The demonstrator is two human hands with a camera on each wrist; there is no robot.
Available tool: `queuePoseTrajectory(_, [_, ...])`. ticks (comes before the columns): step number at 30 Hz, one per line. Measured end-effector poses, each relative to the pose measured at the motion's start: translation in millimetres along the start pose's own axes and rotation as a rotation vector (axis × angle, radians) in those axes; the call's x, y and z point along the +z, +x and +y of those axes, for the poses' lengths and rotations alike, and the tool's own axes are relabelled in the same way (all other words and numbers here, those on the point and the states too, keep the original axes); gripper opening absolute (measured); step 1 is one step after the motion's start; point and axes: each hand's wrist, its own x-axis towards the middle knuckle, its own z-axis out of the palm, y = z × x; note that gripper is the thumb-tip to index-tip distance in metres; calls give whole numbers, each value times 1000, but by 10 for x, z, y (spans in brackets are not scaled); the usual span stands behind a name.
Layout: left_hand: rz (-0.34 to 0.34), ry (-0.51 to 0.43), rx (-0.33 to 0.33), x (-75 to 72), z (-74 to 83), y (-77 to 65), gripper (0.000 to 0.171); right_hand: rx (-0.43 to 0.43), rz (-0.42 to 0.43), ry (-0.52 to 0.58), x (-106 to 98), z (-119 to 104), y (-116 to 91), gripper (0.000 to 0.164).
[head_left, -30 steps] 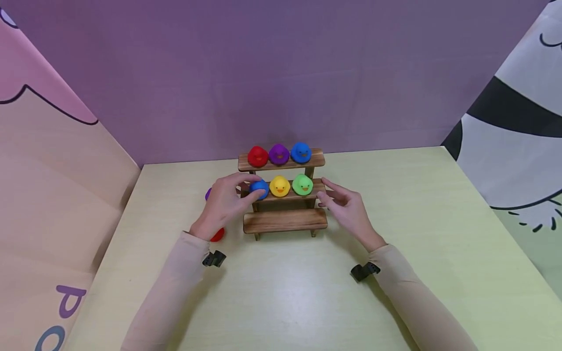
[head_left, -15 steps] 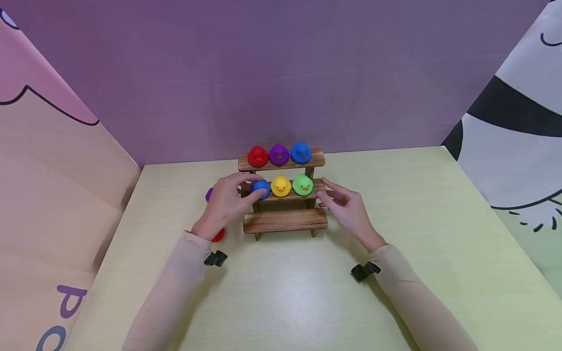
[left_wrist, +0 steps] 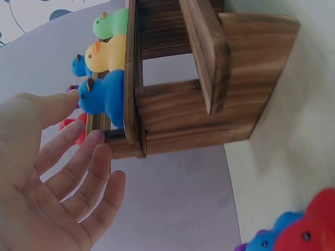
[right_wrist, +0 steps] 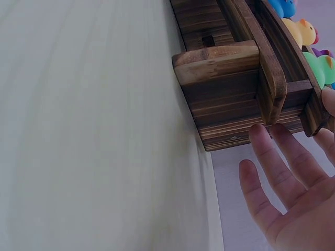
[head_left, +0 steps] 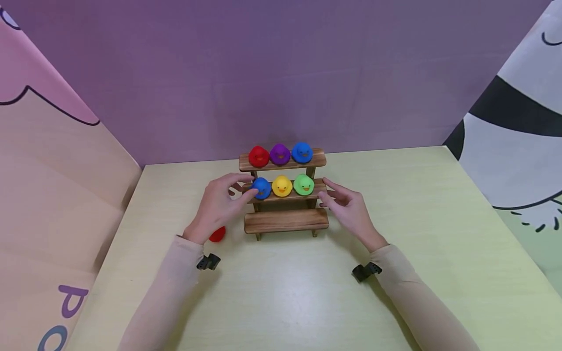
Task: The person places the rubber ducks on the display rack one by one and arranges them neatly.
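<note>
A three-tier wooden display stand (head_left: 286,222) stands near the back of the table. Its middle tier bears a blue rubber duck (head_left: 262,188), a yellow duck (head_left: 282,186) and a green duck (head_left: 304,185). My left hand (head_left: 221,202) is at the left end of that tier, fingers spread and loose. In the left wrist view its thumb tip comes right up to the blue duck's bill, while the other fingers are apart from the duck. At the opposite end, my right hand (head_left: 349,209) pinches the middle plank between thumb and index finger, beside the green duck.
The top tier carries a red duck (head_left: 259,156), a purple duck (head_left: 280,154) and another blue duck (head_left: 302,152). A red duck (head_left: 217,234) sits on the table left of the stand, with blue ones (left_wrist: 267,239) behind it. A purple wall (head_left: 281,73) rises behind.
My left hand has loosened from the blue duck and drawn back slightly left, baring more of the duck. The blue duck stays on the middle tier. My right hand has kept its place.
</note>
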Motion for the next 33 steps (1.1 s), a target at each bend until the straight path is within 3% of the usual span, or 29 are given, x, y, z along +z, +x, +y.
queuePoseTrajectory(23, [-40,80,-138,-143,-432,-452,35,-1,-9,15,-11,9,2,50])
queuePoseTrajectory(33, [-66,87,-123,-200,-654,-668,27,-12,-9,6,-19,44,12,50])
